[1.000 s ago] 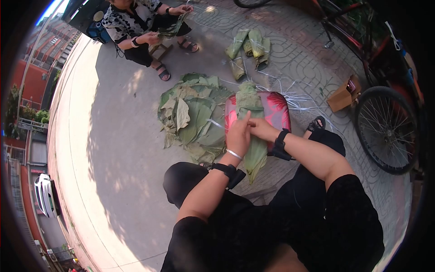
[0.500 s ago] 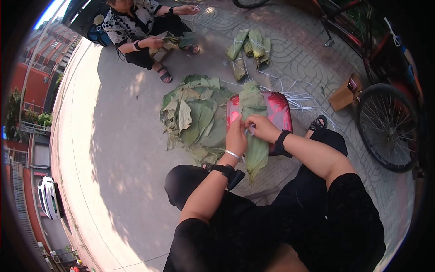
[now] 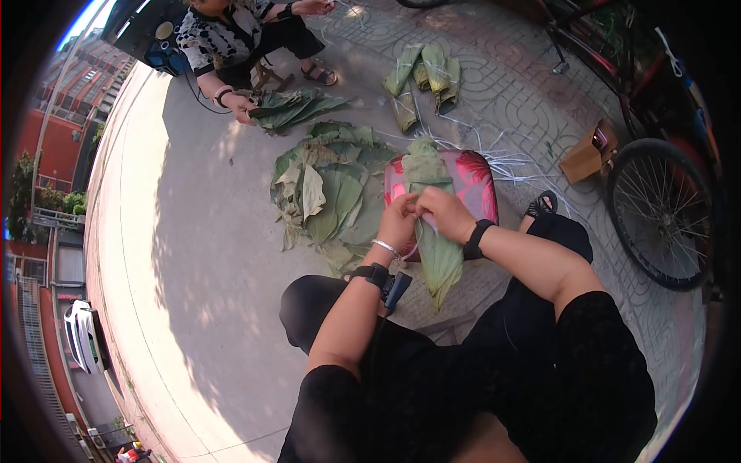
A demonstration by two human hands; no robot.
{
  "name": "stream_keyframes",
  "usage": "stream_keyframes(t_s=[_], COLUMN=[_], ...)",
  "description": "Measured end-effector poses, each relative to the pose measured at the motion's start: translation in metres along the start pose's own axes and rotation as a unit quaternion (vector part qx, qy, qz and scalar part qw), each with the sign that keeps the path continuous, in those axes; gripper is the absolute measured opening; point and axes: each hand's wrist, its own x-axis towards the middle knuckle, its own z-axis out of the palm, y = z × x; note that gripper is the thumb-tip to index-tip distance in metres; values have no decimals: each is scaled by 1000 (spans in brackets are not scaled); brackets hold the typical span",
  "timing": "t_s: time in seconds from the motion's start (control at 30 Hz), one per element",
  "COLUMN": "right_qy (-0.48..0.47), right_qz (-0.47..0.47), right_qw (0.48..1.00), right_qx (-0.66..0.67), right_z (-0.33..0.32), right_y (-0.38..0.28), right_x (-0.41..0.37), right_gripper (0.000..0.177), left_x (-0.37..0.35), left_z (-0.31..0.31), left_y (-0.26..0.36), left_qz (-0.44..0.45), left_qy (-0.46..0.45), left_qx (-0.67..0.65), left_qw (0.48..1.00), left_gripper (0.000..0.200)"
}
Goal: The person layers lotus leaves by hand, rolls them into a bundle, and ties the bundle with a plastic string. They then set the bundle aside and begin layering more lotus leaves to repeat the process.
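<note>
A folded bundle of large dried green leaves (image 3: 440, 266) lies lengthwise across a padded seat (image 3: 478, 185) with a red flower pattern. My left hand (image 3: 397, 224) and my right hand (image 3: 449, 214) meet over the middle of the bundle, fingertips pinched close together. A pale strip of string shows between and below the fingers; its exact path is partly hidden by them. Both hands are closed. Left of the seat, a heap of loose flat leaves (image 3: 332, 197) spreads on the ground.
Several tied leaf bundles (image 3: 428, 73) lie beyond the seat. Loose white strings (image 3: 509, 163) fan out to its right. A co-worker (image 3: 224, 38) sits at upper left holding leaves (image 3: 297, 108). A cardboard box (image 3: 587, 158) and a bicycle wheel (image 3: 660, 216) stand at right.
My left hand has shifted slightly down and left, its fingers still near my right hand's. The co-worker's leaves have been lowered toward the heap.
</note>
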Motion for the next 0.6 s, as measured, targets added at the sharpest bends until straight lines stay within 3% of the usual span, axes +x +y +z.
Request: stream_keyframes(t_s=[0.07,0.17,0.27,0.37,0.47,0.57,0.6], right_qy=[-9,-20,-47,-75,-64,-84,-88], right_qz=[54,25,43,73,126,126,113], right_qw=[997,996,992,979,970,976,979], right_qx=[58,88,113,173,198,155,141], right_z=[-2,-2,-4,-7,-8,-13,-12], right_y=[1,12,19,26,31,27,26], right_x=[-2,-2,-5,-4,-5,-8,-8], right_gripper=[7,10,16,17,16,15,15], left_x=[-7,-13,-15,-9,-12,-10,-11], left_z=[-3,-3,0,-1,-7,-10,-9], left_y=[18,36,37,38,48,37,35], left_qz=[-22,202,212,215,252,202,198], left_qy=[18,118,96,98,34,50,71], left_qx=[100,327,280,324,492,534,460], left_qw=[995,915,931,916,833,819,862], left_gripper=[32,36,35,31,27,21,20])
